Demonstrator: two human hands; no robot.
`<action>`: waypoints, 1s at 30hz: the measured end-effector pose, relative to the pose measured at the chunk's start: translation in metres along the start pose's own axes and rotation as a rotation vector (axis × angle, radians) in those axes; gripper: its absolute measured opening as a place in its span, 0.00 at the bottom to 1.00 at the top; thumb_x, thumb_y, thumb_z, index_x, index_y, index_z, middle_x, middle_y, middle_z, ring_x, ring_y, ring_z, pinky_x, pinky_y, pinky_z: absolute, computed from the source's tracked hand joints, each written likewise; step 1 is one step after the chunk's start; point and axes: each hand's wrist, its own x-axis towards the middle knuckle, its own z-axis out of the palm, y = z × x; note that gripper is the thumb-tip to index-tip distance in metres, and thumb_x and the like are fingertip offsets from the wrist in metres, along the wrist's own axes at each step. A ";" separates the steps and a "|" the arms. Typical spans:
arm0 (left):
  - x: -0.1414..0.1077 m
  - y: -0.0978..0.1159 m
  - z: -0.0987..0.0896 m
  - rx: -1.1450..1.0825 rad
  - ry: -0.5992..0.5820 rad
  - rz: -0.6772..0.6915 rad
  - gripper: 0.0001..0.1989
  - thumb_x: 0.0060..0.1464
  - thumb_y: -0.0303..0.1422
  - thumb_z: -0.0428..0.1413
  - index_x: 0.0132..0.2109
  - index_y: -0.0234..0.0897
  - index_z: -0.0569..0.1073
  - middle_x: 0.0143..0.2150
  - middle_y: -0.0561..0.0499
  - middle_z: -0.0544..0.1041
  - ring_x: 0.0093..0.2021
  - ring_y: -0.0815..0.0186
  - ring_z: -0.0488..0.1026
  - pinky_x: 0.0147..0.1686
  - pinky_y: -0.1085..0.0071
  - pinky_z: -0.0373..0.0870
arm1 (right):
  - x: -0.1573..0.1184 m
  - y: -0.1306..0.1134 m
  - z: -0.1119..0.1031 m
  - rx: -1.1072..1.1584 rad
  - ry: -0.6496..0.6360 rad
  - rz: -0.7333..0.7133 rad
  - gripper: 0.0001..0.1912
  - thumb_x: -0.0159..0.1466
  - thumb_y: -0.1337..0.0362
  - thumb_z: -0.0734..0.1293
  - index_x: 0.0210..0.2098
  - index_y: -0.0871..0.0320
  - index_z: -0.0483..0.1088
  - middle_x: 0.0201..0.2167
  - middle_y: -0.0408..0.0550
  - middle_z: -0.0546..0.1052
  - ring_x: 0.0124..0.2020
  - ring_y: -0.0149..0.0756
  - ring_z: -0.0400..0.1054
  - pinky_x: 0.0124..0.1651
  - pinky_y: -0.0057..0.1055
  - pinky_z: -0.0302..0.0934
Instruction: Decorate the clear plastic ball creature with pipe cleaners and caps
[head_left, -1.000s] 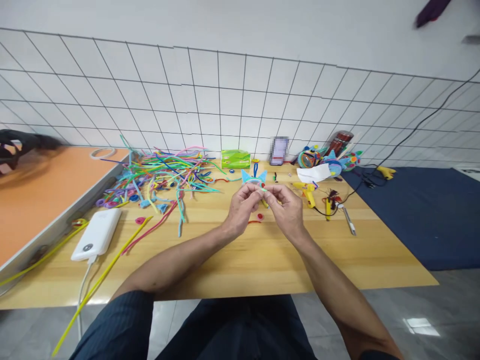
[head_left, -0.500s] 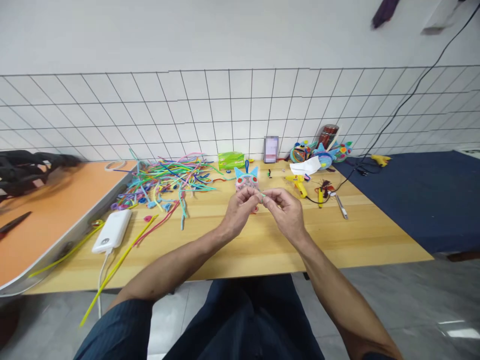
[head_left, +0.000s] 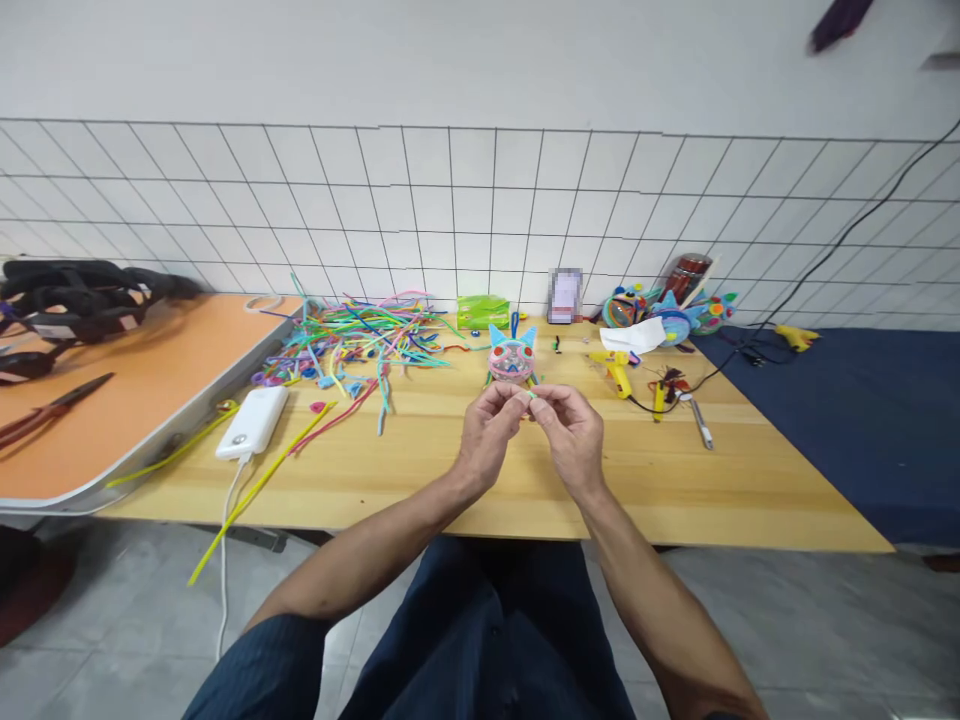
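My left hand [head_left: 489, 428] and my right hand [head_left: 571, 430] meet fingertip to fingertip above the wooden table [head_left: 420, 480]. Between them they pinch a small green piece [head_left: 532, 394], mostly hidden by the fingers. Just behind my hands stands a pink and blue cat-eared figure [head_left: 512, 356] with red eyes and a dark blue loop on top; its lower part is partly covered by my hands.
Pipe cleaners [head_left: 360, 335] lie piled at the left, near a white power bank [head_left: 253, 422] with a cable. At the right are a yellow glue gun [head_left: 616, 370], a pen [head_left: 702, 424], white paper [head_left: 632, 335] and decorated figures [head_left: 671, 318]. A phone [head_left: 565, 296] leans against the wall.
The camera view has turned slightly left, so the table things appear farther right. More of the cat-eared figure shows above my hands, which still pinch the green piece.
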 end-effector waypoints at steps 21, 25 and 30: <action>0.039 -0.002 -0.042 0.130 -0.215 -0.129 0.22 0.51 0.50 0.70 0.36 0.35 0.76 0.26 0.56 0.75 0.24 0.75 0.62 0.26 0.74 0.58 | 0.040 0.025 -0.012 -0.172 -0.224 0.033 0.12 0.66 0.52 0.74 0.39 0.54 0.78 0.31 0.44 0.83 0.32 0.35 0.75 0.38 0.34 0.71; 0.048 -0.011 -0.049 0.151 -0.198 -0.140 0.18 0.53 0.46 0.68 0.34 0.35 0.75 0.23 0.58 0.72 0.24 0.74 0.61 0.27 0.74 0.57 | 0.052 0.039 -0.014 -0.249 -0.319 0.039 0.11 0.68 0.53 0.73 0.39 0.54 0.78 0.31 0.44 0.82 0.31 0.35 0.74 0.38 0.34 0.70; 0.051 -0.030 -0.060 0.119 -0.094 -0.151 0.14 0.51 0.42 0.67 0.32 0.36 0.74 0.22 0.60 0.67 0.25 0.74 0.60 0.29 0.74 0.59 | 0.049 0.062 -0.007 -0.225 -0.323 -0.031 0.08 0.69 0.56 0.73 0.44 0.52 0.78 0.36 0.45 0.85 0.35 0.36 0.78 0.40 0.34 0.72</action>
